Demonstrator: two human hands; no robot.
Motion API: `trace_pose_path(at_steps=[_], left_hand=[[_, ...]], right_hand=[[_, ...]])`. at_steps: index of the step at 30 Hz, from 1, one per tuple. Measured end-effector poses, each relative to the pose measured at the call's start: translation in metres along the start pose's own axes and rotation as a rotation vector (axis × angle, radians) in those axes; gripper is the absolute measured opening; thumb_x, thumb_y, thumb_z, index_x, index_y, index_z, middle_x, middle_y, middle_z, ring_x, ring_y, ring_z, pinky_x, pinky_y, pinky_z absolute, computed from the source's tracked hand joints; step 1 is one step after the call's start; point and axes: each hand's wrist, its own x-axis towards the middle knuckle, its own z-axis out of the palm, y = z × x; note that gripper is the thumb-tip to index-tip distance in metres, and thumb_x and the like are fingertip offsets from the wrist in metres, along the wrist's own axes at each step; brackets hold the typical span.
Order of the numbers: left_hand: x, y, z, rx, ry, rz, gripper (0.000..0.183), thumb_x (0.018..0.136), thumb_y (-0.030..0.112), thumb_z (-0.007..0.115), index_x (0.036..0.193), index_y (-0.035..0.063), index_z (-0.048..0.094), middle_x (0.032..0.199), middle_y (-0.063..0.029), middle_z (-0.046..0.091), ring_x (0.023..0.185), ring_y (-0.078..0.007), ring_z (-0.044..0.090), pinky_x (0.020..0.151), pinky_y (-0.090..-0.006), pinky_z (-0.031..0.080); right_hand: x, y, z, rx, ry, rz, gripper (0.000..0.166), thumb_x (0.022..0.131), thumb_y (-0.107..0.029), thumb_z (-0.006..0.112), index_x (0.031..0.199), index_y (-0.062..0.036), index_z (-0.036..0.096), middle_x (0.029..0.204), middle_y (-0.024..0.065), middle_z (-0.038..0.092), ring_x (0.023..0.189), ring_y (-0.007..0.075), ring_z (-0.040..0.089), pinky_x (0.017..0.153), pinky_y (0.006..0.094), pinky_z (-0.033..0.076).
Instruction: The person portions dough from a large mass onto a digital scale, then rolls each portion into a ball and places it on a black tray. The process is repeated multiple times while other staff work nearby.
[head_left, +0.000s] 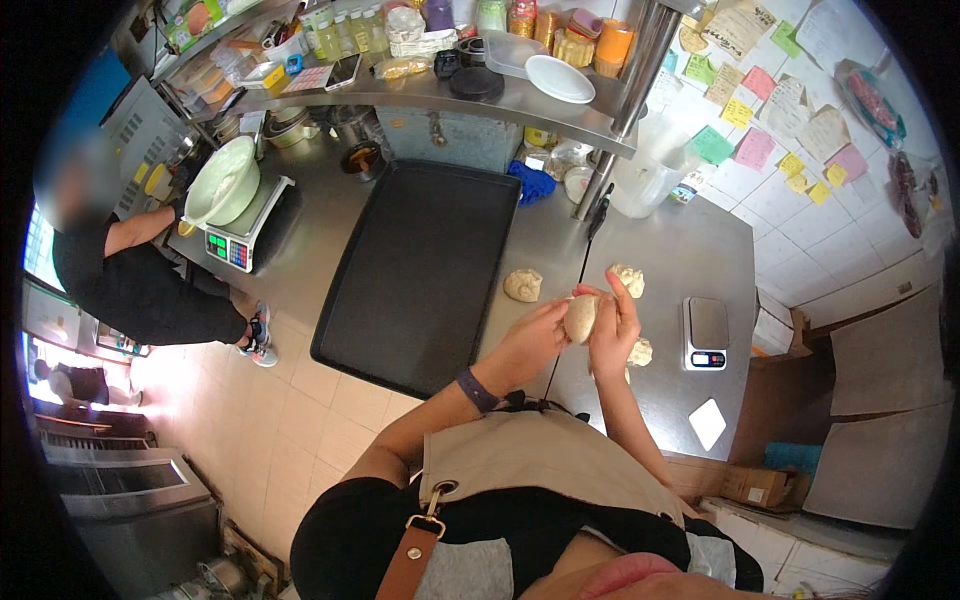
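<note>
Between my two hands is a smooth, pale ball of dough (580, 320), held above the steel worktable. My left hand (531, 336), with a dark band on the wrist, presses it from the left. Fingers of my right hand (616, 330) cup its other side. A rough lump of dough (523, 285) lies on the table left of my hands. Past my right fingertips sits another dough lump (628, 280), and a third piece of dough (640, 352) is partly hidden by my right hand.
A black baking tray (420, 262) lies to the left. At right are a small digital scale (706, 334) and a white dough scraper (707, 424). A loaded steel shelf (420, 90) overhangs the back. Far left, another person stands by a green basin (223, 180) on a larger scale (247, 225).
</note>
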Motion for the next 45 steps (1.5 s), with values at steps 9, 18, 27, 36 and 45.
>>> trace_pose_path(at_steps=[9, 18, 27, 36, 45], left_hand=[[0.007, -0.029, 0.015, -0.572, 0.133, -0.351, 0.049, 0.092, 0.009, 0.051, 0.139, 0.0018, 0.039, 0.138, -0.0120, 0.046, 0.127, -0.0243, 0.045, 0.106, -0.0380, 0.037], [0.023, -0.030, 0.004, -0.105, 0.114, -0.043, 0.081, 0.079, 0.010, 0.065, 0.148, 0.0040, 0.024, 0.151, -0.0210, 0.025, 0.144, -0.0307, 0.019, 0.117, -0.0395, 0.018], [0.040, -0.094, -0.017, -0.285, 0.297, -0.285, 0.065, 0.078, 0.017, 0.072, 0.135, 0.0038, 0.043, 0.133, -0.0170, 0.046, 0.122, -0.0312, 0.046, 0.103, -0.0403, 0.037], [0.188, -0.206, -0.174, 0.593, 0.517, 0.009, 0.068, 0.066, 0.003, 0.070, 0.130, 0.0098, 0.048, 0.126, -0.0182, 0.046, 0.117, -0.0385, 0.046, 0.098, -0.0458, 0.039], [0.175, -0.227, -0.124, 0.505, 0.588, -0.018, 0.053, 0.073, 0.001, 0.060, 0.125, 0.0077, 0.053, 0.123, -0.0212, 0.052, 0.118, -0.0402, 0.046, 0.101, -0.0484, 0.036]], right_hand=[[0.000, 0.019, 0.014, -0.231, -0.143, -0.060, 0.048, 0.101, -0.020, 0.044, 0.145, -0.0022, 0.036, 0.142, 0.0188, 0.044, 0.129, 0.0260, 0.046, 0.100, 0.0342, 0.042], [0.037, 0.061, 0.003, 0.647, 0.207, 0.646, 0.042, 0.101, -0.016, 0.037, 0.139, 0.0010, 0.039, 0.132, 0.0170, 0.053, 0.117, 0.0272, 0.056, 0.102, 0.0385, 0.046], [0.059, 0.096, 0.033, 0.540, 0.113, 0.768, 0.045, 0.102, -0.030, 0.040, 0.140, -0.0046, 0.041, 0.139, 0.0114, 0.046, 0.127, 0.0234, 0.046, 0.106, 0.0372, 0.038], [0.067, 0.155, -0.034, -1.007, -0.255, 0.031, 0.049, 0.083, -0.021, 0.066, 0.128, -0.0063, 0.053, 0.130, 0.0174, 0.054, 0.125, 0.0388, 0.045, 0.103, 0.0483, 0.038], [0.075, 0.173, -0.031, -1.309, -0.540, 0.241, 0.051, 0.071, -0.020, 0.074, 0.119, -0.0186, 0.056, 0.122, 0.0121, 0.053, 0.115, 0.0346, 0.051, 0.083, 0.0458, 0.051]])
